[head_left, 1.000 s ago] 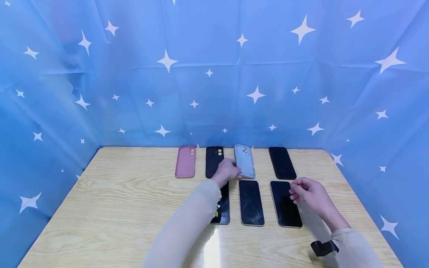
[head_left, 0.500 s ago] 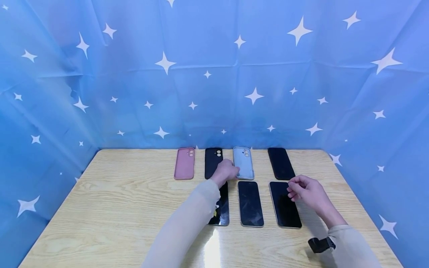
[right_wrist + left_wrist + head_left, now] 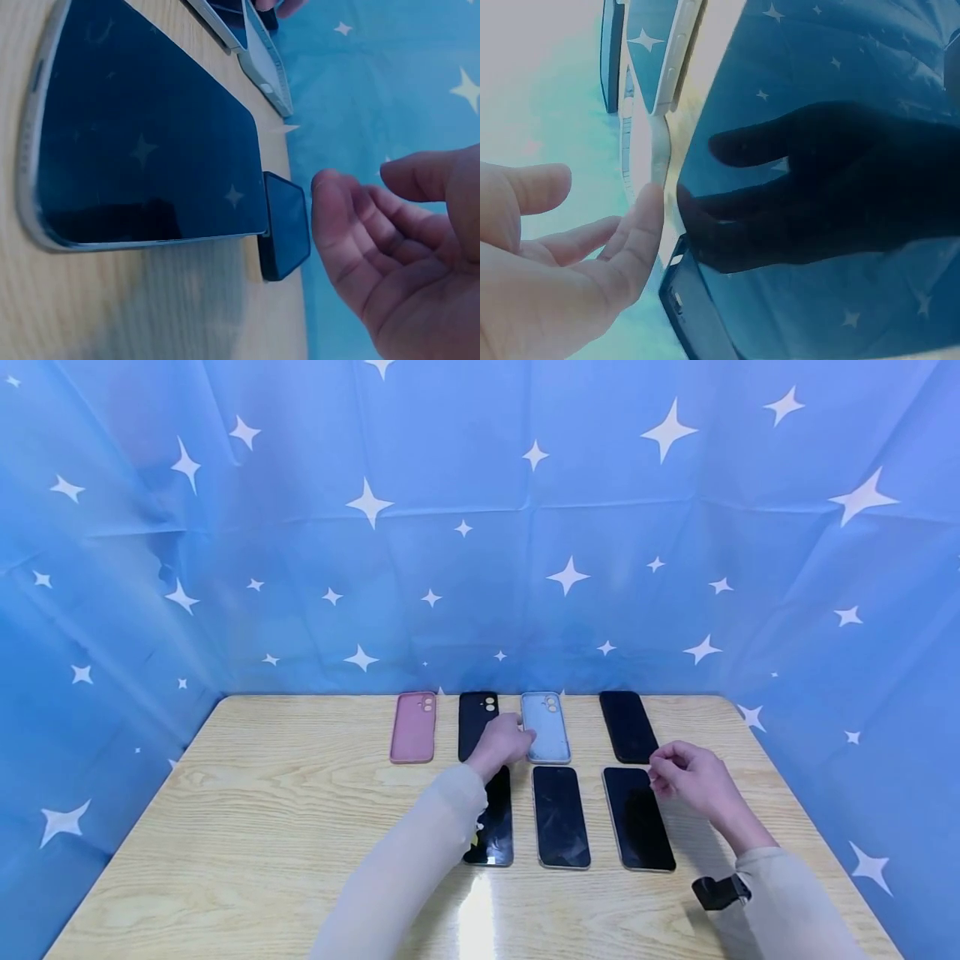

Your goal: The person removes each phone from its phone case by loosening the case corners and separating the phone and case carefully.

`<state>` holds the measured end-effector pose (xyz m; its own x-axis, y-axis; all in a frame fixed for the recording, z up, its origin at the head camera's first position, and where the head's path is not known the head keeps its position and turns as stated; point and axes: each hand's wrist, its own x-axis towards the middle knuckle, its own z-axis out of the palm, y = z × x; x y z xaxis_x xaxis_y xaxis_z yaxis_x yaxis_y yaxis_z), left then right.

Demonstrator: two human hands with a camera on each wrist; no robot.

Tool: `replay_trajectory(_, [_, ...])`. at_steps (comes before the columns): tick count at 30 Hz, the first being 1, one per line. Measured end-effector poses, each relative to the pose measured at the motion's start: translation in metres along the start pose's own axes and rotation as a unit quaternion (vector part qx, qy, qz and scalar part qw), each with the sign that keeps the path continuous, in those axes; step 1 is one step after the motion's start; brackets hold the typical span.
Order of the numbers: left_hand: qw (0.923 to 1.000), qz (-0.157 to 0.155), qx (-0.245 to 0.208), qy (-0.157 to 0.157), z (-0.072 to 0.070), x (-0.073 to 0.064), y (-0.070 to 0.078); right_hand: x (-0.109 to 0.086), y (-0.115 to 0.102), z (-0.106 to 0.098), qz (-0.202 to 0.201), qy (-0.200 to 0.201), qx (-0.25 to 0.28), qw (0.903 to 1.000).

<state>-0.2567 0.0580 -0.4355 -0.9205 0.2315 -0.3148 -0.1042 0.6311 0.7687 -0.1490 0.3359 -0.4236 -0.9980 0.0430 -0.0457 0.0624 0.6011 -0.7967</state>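
Observation:
My left hand [image 3: 504, 742] reaches across the black phone case [image 3: 474, 718], and its fingertips touch the lower left edge of the light blue phone case [image 3: 547, 727]. In the left wrist view the fingers extend and the thumb stands apart; a large dark phone screen [image 3: 840, 300] mirrors this hand. Held above the upper right corner of the right phone [image 3: 637, 827], my right hand [image 3: 693, 779] has loosely bent fingers with nothing between them. The right wrist view has a gap between its thumb and fingers. A middle phone [image 3: 561, 818] lies below the blue case.
A pink phone case [image 3: 413, 727] lies at the left of the back row, and a black phone with a thick dark edge [image 3: 628, 727] at its right. My left forearm partly covers another phone [image 3: 497, 827]. Behind the wooden table [image 3: 262, 827] hangs a blue star curtain [image 3: 480, 593].
The light blue case has settled from a slight tilt into line with the row, with my left fingers at its edge. My right hand has shifted slightly up and right.

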Motion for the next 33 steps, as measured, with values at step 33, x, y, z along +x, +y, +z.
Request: replay_trajectory(33, [0.9816,0.159,0.104,0.020,0.011,-0.034,0.020,0.055,0.027,-0.002,0.074,-0.012,-0.206,0.9756])
